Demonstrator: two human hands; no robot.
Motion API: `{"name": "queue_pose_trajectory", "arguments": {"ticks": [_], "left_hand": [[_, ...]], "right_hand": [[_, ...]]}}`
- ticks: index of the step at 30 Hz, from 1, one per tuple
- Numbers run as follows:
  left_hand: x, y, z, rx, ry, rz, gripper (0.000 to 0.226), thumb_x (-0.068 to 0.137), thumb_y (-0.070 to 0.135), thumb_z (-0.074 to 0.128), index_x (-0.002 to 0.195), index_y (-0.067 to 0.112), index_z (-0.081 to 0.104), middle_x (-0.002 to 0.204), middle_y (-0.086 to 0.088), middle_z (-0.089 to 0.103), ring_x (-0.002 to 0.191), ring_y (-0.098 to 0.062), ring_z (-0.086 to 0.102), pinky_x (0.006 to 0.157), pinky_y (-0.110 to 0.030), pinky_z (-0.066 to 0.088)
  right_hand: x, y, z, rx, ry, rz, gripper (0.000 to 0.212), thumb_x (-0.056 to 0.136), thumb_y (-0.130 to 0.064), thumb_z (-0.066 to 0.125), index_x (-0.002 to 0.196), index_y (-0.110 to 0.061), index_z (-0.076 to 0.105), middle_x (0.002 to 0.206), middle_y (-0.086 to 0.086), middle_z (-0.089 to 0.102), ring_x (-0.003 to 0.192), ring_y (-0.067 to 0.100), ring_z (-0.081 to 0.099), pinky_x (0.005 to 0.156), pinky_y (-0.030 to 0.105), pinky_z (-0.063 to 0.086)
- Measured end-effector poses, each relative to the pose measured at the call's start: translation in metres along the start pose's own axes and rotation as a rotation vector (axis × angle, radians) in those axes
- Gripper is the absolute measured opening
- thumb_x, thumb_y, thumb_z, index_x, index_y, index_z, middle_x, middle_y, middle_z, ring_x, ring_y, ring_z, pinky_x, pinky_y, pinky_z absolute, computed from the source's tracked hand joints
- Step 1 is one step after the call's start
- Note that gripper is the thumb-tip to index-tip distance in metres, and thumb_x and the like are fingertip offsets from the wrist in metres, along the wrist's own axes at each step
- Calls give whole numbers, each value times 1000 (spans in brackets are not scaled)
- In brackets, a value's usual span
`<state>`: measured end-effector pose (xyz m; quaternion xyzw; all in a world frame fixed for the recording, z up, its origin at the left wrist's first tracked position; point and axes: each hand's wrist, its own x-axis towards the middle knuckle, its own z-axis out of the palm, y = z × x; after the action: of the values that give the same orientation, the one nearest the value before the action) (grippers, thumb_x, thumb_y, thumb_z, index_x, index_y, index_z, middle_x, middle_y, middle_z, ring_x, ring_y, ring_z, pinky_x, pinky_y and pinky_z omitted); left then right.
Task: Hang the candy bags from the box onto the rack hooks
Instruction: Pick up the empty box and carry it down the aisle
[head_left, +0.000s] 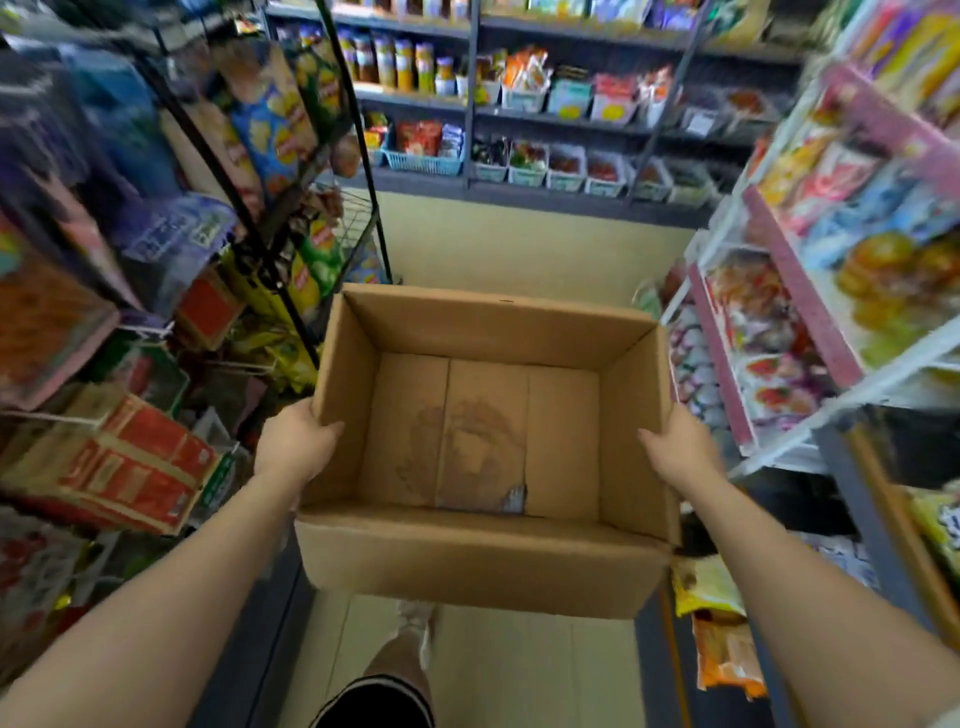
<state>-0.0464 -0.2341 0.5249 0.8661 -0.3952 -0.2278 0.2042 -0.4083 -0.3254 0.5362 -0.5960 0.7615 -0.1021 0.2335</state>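
- One cardboard box (488, 447), held up in the middle of the aisle above the pale floor (519, 249), between the two hands.
- Two hands: the left hand (296, 441) grips the box's left wall, thumb hooked over the rim and inside, the other fingers hidden behind the cardboard; the right hand (680, 447) grips the right wall the same way.
- The box is plain brown, open-topped, its flaps folded down outside. No bags lie inside — only the bare bottom, with a dark ring-shaped stain and a small torn patch near the front.
- One black wire rack (291, 249) stands just left of the box, hung with blurred snack bags (270, 130).
- One pink-edged shelf unit (810, 291) of packets on the right; one grey shelf wall (519, 114) across the far end.
- One shoe (415, 618) shows below the box.
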Motion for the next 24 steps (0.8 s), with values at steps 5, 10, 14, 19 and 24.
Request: {"name": "queue_pose_trajectory", "arguments": {"ticks": [5, 10, 14, 19, 24], "left_hand": [[103, 60, 1, 38, 9, 48, 33, 89, 27, 57, 114, 6, 58, 104, -16, 66, 91, -33, 62, 69, -33, 49], [217, 117, 2, 32, 10, 5, 31, 90, 24, 54, 115, 6, 57, 105, -17, 65, 93, -35, 62, 73, -37, 53], [311, 162, -2, 18, 1, -40, 39, 90, 25, 56, 122, 3, 53, 111, -18, 62, 100, -35, 60, 79, -37, 53], [422, 232, 1, -24, 22, -8, 35, 88, 26, 58, 118, 7, 58, 103, -15, 66, 89, -31, 61, 77, -36, 54], [531, 292, 29, -124, 19, -69, 34, 88, 23, 58, 117, 5, 57, 97, -15, 64, 83, -29, 59, 77, -38, 54]], "right_hand": [[112, -41, 9, 123, 3, 41, 39, 81, -22, 60, 114, -2, 53, 112, 22, 62, 101, 39, 59, 88, 50, 50], [214, -125, 6, 68, 47, 103, 42, 89, -24, 55, 120, 4, 49, 121, 27, 56, 113, 43, 52, 95, 48, 44], [298, -180, -6, 25, 45, 40, 36, 86, -16, 56, 118, 1, 49, 116, 24, 57, 109, 40, 54, 88, 41, 45], [405, -228, -20, 92, 38, 33, 30, 85, -11, 54, 114, -3, 48, 114, 22, 59, 104, 38, 56, 86, 42, 49], [533, -278, -13, 126, 89, 30, 26, 88, -14, 49, 115, -10, 49, 114, 19, 61, 106, 40, 56, 89, 44, 47]]}}
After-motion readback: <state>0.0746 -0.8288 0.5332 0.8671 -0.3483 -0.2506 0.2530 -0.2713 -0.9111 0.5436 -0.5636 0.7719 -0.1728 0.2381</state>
